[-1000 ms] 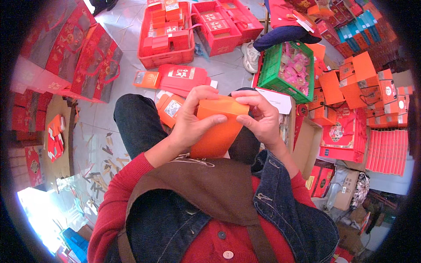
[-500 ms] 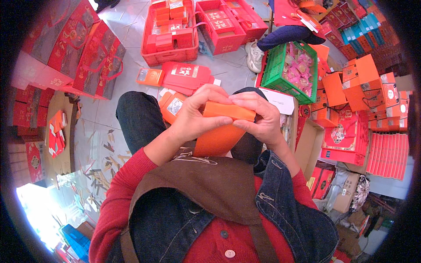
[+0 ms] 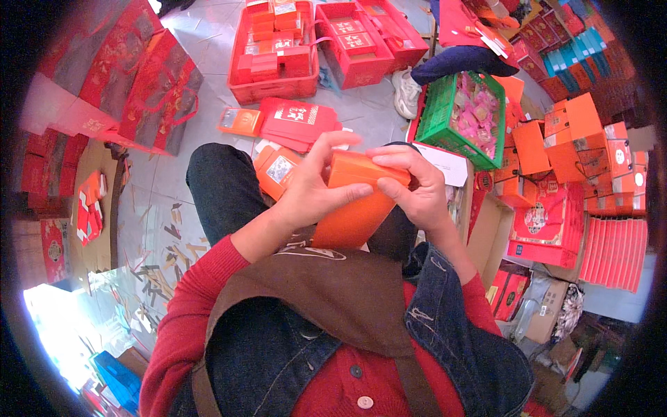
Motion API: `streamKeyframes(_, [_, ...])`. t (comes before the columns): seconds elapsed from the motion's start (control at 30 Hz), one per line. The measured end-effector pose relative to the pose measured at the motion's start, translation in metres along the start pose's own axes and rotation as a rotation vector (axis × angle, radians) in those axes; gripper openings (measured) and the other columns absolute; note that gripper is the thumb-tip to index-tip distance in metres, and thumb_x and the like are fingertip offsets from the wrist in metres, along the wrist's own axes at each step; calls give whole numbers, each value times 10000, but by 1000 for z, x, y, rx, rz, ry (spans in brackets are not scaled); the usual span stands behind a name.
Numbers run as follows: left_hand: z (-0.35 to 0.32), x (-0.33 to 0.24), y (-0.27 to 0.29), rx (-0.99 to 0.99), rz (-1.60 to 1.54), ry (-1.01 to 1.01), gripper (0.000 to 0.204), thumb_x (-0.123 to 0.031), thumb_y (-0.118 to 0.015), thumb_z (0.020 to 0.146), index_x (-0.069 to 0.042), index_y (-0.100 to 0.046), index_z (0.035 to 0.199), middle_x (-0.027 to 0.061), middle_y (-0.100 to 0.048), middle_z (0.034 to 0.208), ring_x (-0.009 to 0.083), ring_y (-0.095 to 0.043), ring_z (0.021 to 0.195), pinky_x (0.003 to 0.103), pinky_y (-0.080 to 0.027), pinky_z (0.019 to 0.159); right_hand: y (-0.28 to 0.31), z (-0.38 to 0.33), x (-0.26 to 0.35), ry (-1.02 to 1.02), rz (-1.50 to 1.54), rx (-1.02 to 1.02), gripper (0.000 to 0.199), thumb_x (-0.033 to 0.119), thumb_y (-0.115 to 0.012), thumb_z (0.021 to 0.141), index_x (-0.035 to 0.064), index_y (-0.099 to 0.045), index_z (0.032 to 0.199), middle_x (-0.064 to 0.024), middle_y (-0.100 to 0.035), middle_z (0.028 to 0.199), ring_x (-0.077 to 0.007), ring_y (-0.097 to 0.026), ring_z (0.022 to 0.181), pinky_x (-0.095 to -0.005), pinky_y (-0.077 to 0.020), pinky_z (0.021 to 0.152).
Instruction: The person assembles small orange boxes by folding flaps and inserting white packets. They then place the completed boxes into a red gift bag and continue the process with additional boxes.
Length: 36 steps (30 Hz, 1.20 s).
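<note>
Above my lap stands an orange cardboard box, its top end tilted up between my two hands. My left hand wraps its left side, thumb laid across the front and fingers raised by the top edge, slightly blurred. On the right side, my right hand pinches the upper end, thumb in front and fingers over the top. The box's lower end reaches my brown apron. Just beyond my left wrist lies an orange packet with a silvery window.
Red flat sleeves and an orange packet lie on the floor ahead. Farther off stand a red crate of boxes and a green crate of pink packets. Orange boxes pile at right; gift bags stand left. Another person's leg shows.
My left fingers have lifted and spread from the box's top edge. My right thumb has shifted a little, and the top of the box has turned slightly.
</note>
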<state>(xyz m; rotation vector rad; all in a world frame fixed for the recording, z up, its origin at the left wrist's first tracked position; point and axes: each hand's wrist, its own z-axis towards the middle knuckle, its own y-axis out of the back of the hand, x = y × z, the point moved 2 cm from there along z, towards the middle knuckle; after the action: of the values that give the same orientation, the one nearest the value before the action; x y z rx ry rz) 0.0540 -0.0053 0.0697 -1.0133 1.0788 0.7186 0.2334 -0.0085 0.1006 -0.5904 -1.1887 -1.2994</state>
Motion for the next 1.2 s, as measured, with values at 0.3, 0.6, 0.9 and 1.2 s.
streamKeyframes(0.3, [-2, 9, -4, 54, 142, -108, 717, -151, -753, 761, -49, -342, 1340, 117, -469, 1220, 184, -489, 1129, 312, -407, 960, 13, 20, 8, 72, -235, 235, 261, 84, -635, 789, 22, -665, 1041, -127, -633, 1072, -267, -587, 1011, -355, -439, 901])
streamKeyframes(0.6, [-5, 11, -7, -6, 105, -90, 512, -138, -688, 816, -27, -468, 1265, 103, -520, 1209, 168, -489, 1133, 304, -397, 959, 9, 12, 14, 174, -312, 268, 242, 65, -620, 798, 17, -665, 1031, -127, -637, 1051, -278, -585, 987, -363, -449, 859])
streamKeyframes(0.9, [-6, 16, 2, -35, 393, -311, 315, -73, -645, 826, -67, -581, 1134, 134, -502, 1232, 248, -458, 1197, 357, -361, 1000, 5, 1, 7, 224, -451, 216, 291, 89, -633, 795, 32, -639, 1080, -139, -610, 1122, -308, -561, 1027, -388, -438, 898])
streamKeyframes(1.2, [-5, 18, 8, -23, -113, -161, 286, -38, -614, 853, -77, -567, 1132, 108, -395, 1365, 180, -470, 1181, 319, -392, 973, 7, -27, -32, 74, -10, -90, 311, 32, -692, 778, 16, -624, 1082, -168, -547, 1199, -234, -534, 1100, -329, -437, 928])
